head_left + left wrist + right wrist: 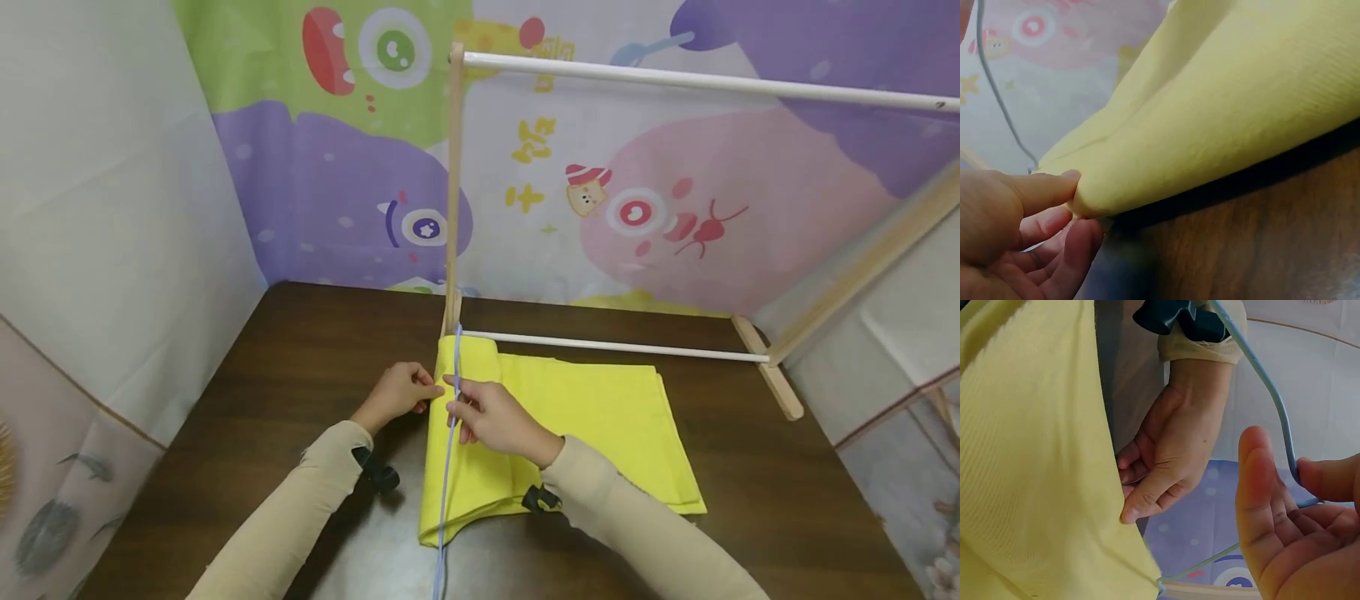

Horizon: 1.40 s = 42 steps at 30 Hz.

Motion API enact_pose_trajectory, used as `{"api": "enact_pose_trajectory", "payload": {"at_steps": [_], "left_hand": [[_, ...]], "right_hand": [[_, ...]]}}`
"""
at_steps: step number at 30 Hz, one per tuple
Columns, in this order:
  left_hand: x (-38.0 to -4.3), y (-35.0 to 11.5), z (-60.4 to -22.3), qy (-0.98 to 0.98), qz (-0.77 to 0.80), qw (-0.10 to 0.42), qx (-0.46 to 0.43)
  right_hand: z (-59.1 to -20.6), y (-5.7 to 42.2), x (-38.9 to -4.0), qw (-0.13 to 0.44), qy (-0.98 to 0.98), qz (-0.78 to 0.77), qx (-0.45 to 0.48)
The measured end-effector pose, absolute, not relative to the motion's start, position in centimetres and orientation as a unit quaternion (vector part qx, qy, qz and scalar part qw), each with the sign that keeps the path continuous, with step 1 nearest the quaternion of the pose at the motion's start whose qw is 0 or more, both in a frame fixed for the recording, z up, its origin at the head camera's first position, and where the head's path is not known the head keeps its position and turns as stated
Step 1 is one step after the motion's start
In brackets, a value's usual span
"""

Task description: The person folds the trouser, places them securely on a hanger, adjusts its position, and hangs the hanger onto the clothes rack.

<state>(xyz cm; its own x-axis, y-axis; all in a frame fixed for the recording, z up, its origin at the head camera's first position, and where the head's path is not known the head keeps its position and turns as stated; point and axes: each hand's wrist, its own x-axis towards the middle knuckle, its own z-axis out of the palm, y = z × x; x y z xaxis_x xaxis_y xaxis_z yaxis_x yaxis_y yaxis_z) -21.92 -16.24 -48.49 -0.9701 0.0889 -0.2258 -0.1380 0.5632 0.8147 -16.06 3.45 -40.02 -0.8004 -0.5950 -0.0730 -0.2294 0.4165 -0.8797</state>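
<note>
A yellow cloth (592, 425) lies folded on the table, its left part turned over into a thick, rounded fold. My left hand (397, 390) is at the left edge of that fold; in the left wrist view its thumb and fingertips pinch the edge of the cloth (1222, 125). A thin blue-violet cord (447, 475) runs lengthwise over the fold, from the rack's lower left corner toward me. My right hand (498, 421) is above the fold, holding the cord. The right wrist view shows the cord (1270, 387) bent between its thumb and curled fingers.
A rack with wooden side posts (453, 192) and white rods (615, 342) stands behind the cloth. Dark brown table surface (300, 358) lies around the cloth. A printed cartoon backdrop (517, 250) hangs behind, with a white side curtain (105, 183) at the left. Each wrist carries a black mount.
</note>
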Motion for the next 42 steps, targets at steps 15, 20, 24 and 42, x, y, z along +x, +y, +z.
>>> {"api": "enact_pose_trajectory", "payload": {"at_steps": [15, 20, 24, 42], "left_hand": [[-20.7, -16.5, -47.7, 0.867, 0.493, 0.075, 0.002], [-20.2, -17.1, -47.3, 0.85, 0.525, 0.044, 0.025], [-19.8, -17.5, -46.9, 0.835, 0.547, 0.015, 0.063], [-16.9, -18.1, -45.1, 0.763, 0.623, -0.003, 0.17]], "right_hand": [[-40.6, 3.7, -16.1, 0.196, 0.809, -0.488, -0.263], [-40.5, 3.6, -16.5, 0.17, 0.82, -0.486, -0.251], [-40.3, 3.6, -16.9, 0.158, 0.828, -0.482, -0.239], [-41.6, 2.6, -17.4, 0.097, 0.829, -0.492, -0.249]]}}
